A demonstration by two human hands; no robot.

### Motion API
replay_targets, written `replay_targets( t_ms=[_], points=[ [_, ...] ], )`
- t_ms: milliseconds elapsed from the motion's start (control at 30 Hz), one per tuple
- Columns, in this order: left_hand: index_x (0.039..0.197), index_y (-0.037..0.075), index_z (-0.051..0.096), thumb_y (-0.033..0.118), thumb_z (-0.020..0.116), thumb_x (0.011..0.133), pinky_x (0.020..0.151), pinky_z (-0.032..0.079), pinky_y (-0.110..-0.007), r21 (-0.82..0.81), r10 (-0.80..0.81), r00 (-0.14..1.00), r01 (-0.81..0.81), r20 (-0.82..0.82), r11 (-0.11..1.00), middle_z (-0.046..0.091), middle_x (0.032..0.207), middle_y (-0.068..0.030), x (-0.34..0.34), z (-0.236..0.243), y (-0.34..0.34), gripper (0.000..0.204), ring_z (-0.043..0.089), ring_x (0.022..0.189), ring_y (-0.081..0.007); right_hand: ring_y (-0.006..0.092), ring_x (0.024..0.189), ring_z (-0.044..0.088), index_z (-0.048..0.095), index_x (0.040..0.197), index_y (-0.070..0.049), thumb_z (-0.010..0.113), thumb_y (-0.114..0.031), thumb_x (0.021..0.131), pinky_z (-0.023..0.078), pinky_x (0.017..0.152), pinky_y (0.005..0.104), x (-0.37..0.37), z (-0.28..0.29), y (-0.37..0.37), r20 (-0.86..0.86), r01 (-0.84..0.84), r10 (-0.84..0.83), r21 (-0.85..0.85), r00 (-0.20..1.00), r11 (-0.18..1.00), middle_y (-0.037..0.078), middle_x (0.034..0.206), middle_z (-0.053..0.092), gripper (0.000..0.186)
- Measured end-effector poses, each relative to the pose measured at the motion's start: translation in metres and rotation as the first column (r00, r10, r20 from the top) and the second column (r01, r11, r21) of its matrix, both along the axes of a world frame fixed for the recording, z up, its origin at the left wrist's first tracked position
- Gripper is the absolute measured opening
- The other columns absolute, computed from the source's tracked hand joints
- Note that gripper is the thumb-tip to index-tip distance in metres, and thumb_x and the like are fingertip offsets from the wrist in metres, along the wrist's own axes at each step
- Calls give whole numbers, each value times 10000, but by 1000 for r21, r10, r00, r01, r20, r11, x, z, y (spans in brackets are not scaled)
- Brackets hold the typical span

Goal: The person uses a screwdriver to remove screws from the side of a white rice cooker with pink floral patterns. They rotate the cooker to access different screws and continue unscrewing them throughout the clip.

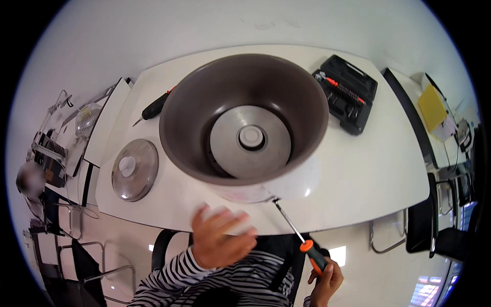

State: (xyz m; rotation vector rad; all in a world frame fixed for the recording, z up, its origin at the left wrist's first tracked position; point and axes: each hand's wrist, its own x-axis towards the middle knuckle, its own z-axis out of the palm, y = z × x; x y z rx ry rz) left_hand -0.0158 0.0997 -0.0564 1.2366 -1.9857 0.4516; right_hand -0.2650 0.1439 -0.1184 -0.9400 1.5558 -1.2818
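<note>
A large rice cooker body (174, 133) with a brown inside stands in the middle of the white table, its top off. A round metal heating plate (225, 138) with a knob-like centre shows at its bottom. My right hand (327, 282) grips the orange and black handle of a screwdriver (291, 224), whose shaft slants up to the cooker's lower front side. Whether the tip sits on a screw cannot be made out. My left hand (222, 238), smeared by motion, hovers in front of the cooker with its fingers spread and nothing in them.
A metal lid (140, 171) with a white knob lies left of the cooker. Behind it rests a black and orange screwdriver (154, 107), partly hidden. An opened black tool case (352, 87) with bits lies at the right. Chairs (434, 222) and side tables (110, 120) flank the table; a person (31, 179) is far left.
</note>
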Motion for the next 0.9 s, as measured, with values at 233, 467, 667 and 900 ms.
replay_targets(
  t_ms=[233, 467, 667, 900],
  points=[
    [1113, 75, 552, 205, 451, 834, 1016, 260, -379, -58, -101, 883, 143, 458, 988, 532, 1157, -24, -18, -11, -36, 324, 469, 1099, -147, 141, 590, 506, 532, 946, 83, 423, -277, 901, 415, 507, 236, -13, 5, -8, -75, -87, 80, -104, 994, 991, 99, 687, 538, 379],
    [989, 21, 596, 109, 562, 767, 775, 477, -309, 215, -305, 914, 252, 266, 944, 580, 1032, -87, -8, -58, -41, 241, 569, 923, -194, 151, 637, 506, 554, 869, 55, 435, -315, 881, 409, 535, 237, -21, 12, -20, -269, -47, 4, -153, 963, 987, 119, 799, 576, 389],
    [1001, 14, 594, 113, 531, 771, 787, 462, -370, 164, -335, 922, 306, 194, 938, 576, 1025, -111, -8, -54, -47, 258, 553, 925, -237, 80, 502, 378, 533, 818, 16, 407, -395, 874, 295, 441, 187, -49, 9, -28, -119, 125, -140, -130, 983, 984, 39, 653, 476, 434],
    [1014, 7, 592, 118, 494, 776, 800, 445, -440, 69, -331, 902, 362, -277, 930, 572, 1016, -139, -25, -48, -39, 280, 534, 926, -286, 92, 496, 381, 507, 773, -38, 367, -438, 871, 314, 440, 194, -28, 14, -62, 106, 232, -231, -5, 967, 973, 38, 617, 471, 435]
  ],
)
